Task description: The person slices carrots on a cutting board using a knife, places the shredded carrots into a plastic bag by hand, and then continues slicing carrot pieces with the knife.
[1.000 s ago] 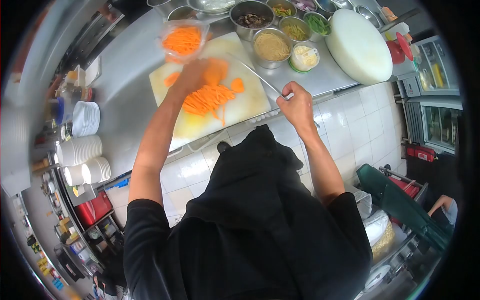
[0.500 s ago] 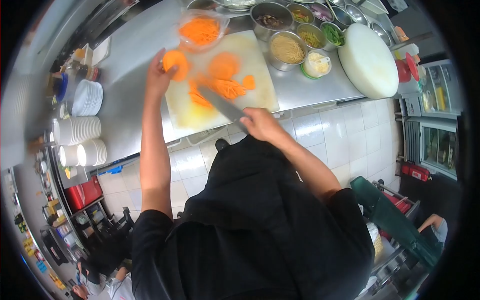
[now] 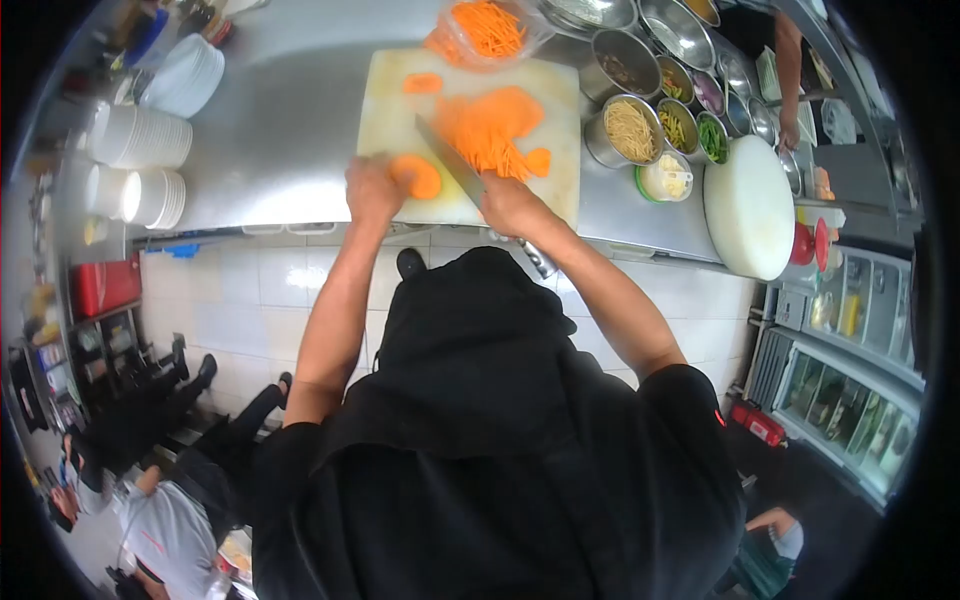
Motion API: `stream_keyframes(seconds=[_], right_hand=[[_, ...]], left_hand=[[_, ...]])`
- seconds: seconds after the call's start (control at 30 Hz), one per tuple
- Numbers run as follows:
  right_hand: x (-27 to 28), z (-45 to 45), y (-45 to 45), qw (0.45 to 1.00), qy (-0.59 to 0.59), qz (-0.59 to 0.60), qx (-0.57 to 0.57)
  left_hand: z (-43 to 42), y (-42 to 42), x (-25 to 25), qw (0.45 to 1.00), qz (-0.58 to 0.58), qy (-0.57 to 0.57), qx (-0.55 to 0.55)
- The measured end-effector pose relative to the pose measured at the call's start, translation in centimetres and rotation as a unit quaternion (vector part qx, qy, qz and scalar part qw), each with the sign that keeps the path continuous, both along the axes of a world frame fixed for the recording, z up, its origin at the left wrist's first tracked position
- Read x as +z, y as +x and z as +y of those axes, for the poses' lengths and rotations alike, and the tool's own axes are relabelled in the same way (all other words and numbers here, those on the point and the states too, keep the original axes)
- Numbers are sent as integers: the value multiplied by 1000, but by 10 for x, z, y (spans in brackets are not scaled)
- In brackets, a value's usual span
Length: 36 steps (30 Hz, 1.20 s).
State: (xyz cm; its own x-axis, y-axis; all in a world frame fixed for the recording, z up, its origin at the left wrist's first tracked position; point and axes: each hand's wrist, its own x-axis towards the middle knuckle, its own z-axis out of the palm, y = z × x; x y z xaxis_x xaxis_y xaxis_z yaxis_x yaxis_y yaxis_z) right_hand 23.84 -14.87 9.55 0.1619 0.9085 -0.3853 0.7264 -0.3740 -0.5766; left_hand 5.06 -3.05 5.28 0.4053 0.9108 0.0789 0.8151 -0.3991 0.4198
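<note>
As you look down in the head view: a pale cutting board lies on the steel counter, its near side reaching the front edge.
Your left hand: over the board's near left corner, blurred, its fingers meeting the left side of a round orange slice; I cannot tell whether they pinch it.
Your right hand: fingers wrapped around a knife, with the handle's end poking out toward you.
Blade: slanting over the board, its tip pointing away and to the left, between the round slice and a heap of orange strips.
Around the heap: larger orange slices just behind, a small orange piece at its right, another piece farther off, toward the far left.
Beyond the board: a clear bag of orange strips by the far edge.
Right of the board: metal bowls of food, the nearest with pale strips, and a thick round white block.
Left, well apart: stacked white bowls.
</note>
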Motion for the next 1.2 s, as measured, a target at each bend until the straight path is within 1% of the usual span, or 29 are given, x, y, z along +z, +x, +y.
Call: stream_keyframes(seconds=[0.03, 0.07, 0.1, 0.13, 0.17, 0.23, 0.27, 0.3, 0.33, 0.47, 0.53, 0.6, 0.67, 0.73, 0.77, 0.83, 0.87, 0.9, 0.93, 1.07, 1.13, 1.17, 1.2], right_hand=[[5, 2, -6, 999, -47, 2, 1], [3, 2, -11, 999, -50, 1, 11], [0, 0, -16, 1000, -11, -19, 4], [-4, -2, -19, 999, 28, -39, -2], [-9, -2, -20, 999, 21, -40, 7], [-7, -1, -23, 996, 43, -72, 26], [-4, -7, -24, 996, 34, -72, 33], [23, -10, -30, 997, 4, -64, 32], [37, -11, -34, 998, -28, -56, 33], [22, -5, -47, 997, -43, -62, 21], [14, 1, -54, 997, -29, -73, 6], [24, -2, -50, 997, -50, -64, 7], [28, -4, -49, 995, -75, -60, 7], [19, -5, -51, 998, -34, -57, 23], [5, -5, -51, 997, -35, -58, 26], [-11, 6, -57, 994, 54, -98, 12], [-14, 5, -53, 994, 57, -96, 15], [11, 2, -52, 998, -2, -70, -1], [25, 0, -50, 997, -60, -48, -16], [7, 5, -59, 997, -51, -57, -15], [-2, 14, -63, 997, -29, -70, 2], [-2, 11, -59, 997, -29, -68, 2], [22, 9, -59, 997, -57, -57, -5]], left_hand=[[3, -2, 2, 1000, -1, -5, 10], [13, -4, 1, 994, -65, 31, -85], [24, -6, -3, 973, -127, 68, -179], [34, -5, -15, 965, -142, 36, -219], [41, -3, -28, 966, -145, 31, -210], [43, 1, -32, 965, -43, 52, -253], [43, 1, -35, 963, -58, 61, -257], [42, 1, -32, 965, -61, 55, -249], [40, 1, -31, 966, -75, 55, -240], [33, 1, -32, 972, -93, 42, -211], [33, -1, -36, 969, -108, 45, -219], [37, -5, -39, 965, -121, 50, -226], [36, -4, -41, 967, -100, 63, -226], [34, -4, -36, 966, -110, 59, -227], [33, -5, -32, 964, -113, 59, -232], [33, -4, -41, 965, -125, 62, -221], [36, -5, -45, 966, -135, 62, -211], [34, -7, -46, 967, -132, 58, -209], [34, -7, -45, 967, -135, 50, -209], [35, -5, -42, 969, -132, 43, -203], [37, -6, -45, 968, -141, 47, -202], [36, -7, -46, 966, -152, 45, -203], [34, -8, -48, 966, -152, 42, -205]])
